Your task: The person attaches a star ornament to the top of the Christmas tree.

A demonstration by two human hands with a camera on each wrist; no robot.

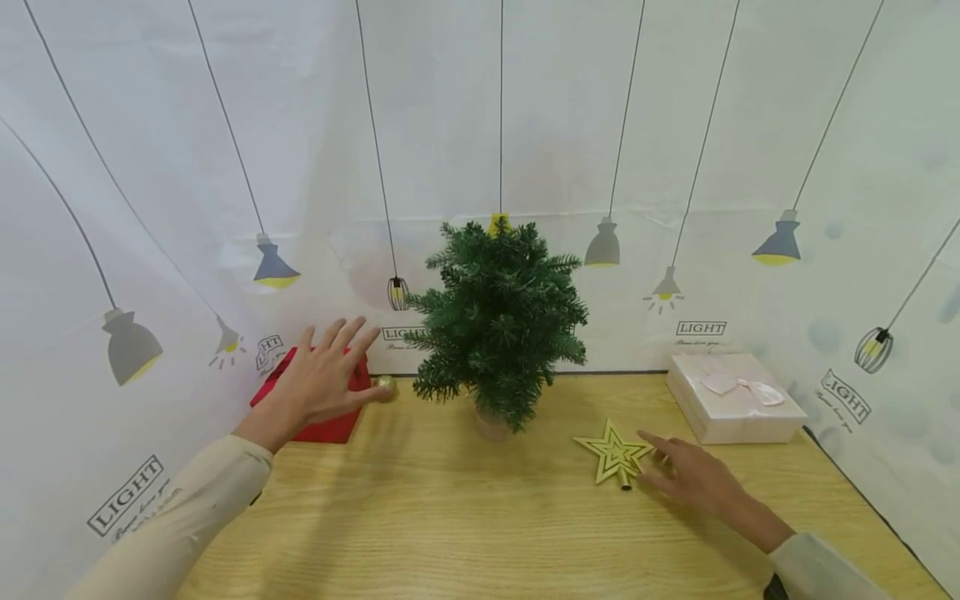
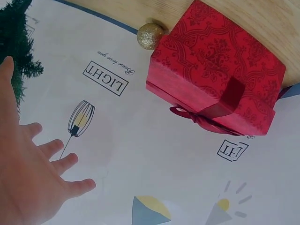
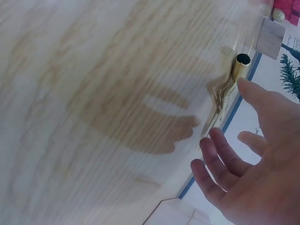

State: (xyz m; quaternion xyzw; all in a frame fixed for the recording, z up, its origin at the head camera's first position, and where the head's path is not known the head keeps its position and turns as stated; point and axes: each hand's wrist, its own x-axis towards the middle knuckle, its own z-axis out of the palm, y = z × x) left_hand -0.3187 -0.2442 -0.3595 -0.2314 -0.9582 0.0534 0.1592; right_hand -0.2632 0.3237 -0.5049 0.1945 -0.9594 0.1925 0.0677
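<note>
A gold star tree topper (image 1: 615, 452) with a short hollow socket (image 3: 240, 68) lies on the wooden table. Close at its right side is my right hand (image 1: 697, 477), thumb and index finger apart around one point of the star, the other fingers loosely bent. My left hand (image 1: 324, 375) hovers with spread fingers in front of a red gift box (image 2: 220, 61) and holds nothing. Between that box and the small green Christmas tree (image 1: 502, 325) sits a gold glitter ball (image 2: 150, 36). The tree stands upright on a pale round base (image 1: 492, 423).
A pale pink gift box (image 1: 731, 400) with a bow stands at the back right of the table (image 1: 450, 517). Behind the table's back edge hangs a white sheet (image 1: 450, 125) printed with lamps, and it runs along both sides too.
</note>
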